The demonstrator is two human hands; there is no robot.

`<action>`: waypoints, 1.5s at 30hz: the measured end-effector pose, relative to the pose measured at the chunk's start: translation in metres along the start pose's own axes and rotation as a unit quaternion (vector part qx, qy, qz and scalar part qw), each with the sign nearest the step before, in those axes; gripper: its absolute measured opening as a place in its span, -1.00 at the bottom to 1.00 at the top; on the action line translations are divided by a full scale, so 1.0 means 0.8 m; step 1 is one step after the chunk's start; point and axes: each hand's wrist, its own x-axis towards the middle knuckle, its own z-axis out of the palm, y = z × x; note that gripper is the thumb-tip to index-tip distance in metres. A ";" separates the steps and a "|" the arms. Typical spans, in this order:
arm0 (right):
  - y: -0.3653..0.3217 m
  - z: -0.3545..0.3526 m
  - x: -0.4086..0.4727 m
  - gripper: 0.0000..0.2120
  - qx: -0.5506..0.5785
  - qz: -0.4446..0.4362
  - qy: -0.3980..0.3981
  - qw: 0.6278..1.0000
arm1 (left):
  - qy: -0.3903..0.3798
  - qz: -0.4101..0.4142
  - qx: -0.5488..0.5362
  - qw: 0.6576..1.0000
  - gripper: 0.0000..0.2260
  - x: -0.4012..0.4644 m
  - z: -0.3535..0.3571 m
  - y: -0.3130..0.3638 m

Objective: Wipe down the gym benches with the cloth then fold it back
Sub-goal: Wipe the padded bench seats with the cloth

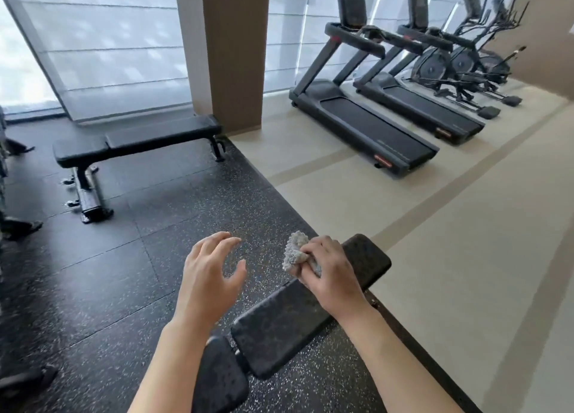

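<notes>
A black padded gym bench (279, 322) runs diagonally just below me, its far end at the right. My right hand (334, 272) hovers over its far half, shut on a bunched grey-white cloth (295, 252) that sticks out to the left of the fingers. My left hand (211, 276) floats to the left of the bench above the speckled rubber floor, fingers spread and holding nothing. A second black bench (136, 140) stands further off at the left, near the window.
Two treadmills (360, 123) and several exercise bikes (466, 61) line the window wall on the beige floor at the right. A brown pillar (236, 52) stands between the far bench and the treadmills. Dark equipment parts (18, 226) sit at the left edge.
</notes>
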 end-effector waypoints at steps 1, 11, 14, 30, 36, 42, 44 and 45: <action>0.000 0.007 0.001 -0.78 0.007 -0.009 -0.011 1.000 | 0.006 -0.015 0.005 1.000 -0.63 -0.007 -0.001 -0.003; 0.007 0.057 0.003 -0.78 0.089 -0.107 -0.109 0.984 | 0.068 -0.121 0.089 0.986 -0.63 -0.096 -0.011 -0.005; 0.001 0.073 -0.003 -0.78 0.116 -0.130 -0.121 0.977 | 0.089 -0.143 0.107 0.980 -0.63 -0.125 -0.015 -0.001; -0.080 0.215 -0.078 -0.82 0.173 -0.158 -0.232 0.944 | 0.092 -0.254 0.122 0.955 -0.54 -0.269 -0.024 -0.100; -0.089 0.316 -0.125 -0.81 0.167 -0.153 -0.276 0.934 | 0.083 -0.277 0.110 0.951 -0.53 -0.314 -0.005 -0.188; -0.065 0.432 -0.167 -0.82 0.166 -0.160 -0.291 0.929 | 0.098 -0.298 0.096 0.945 -0.55 -0.355 0.061 -0.283; -0.054 0.472 -0.183 -0.82 0.166 -0.164 -0.297 0.926 | 0.107 -0.307 0.089 0.942 -0.55 -0.371 0.092 -0.314; -0.047 0.492 -0.191 -0.82 0.165 -0.167 -0.298 0.925 | 0.109 -0.311 0.086 0.940 -0.55 -0.380 0.109 -0.329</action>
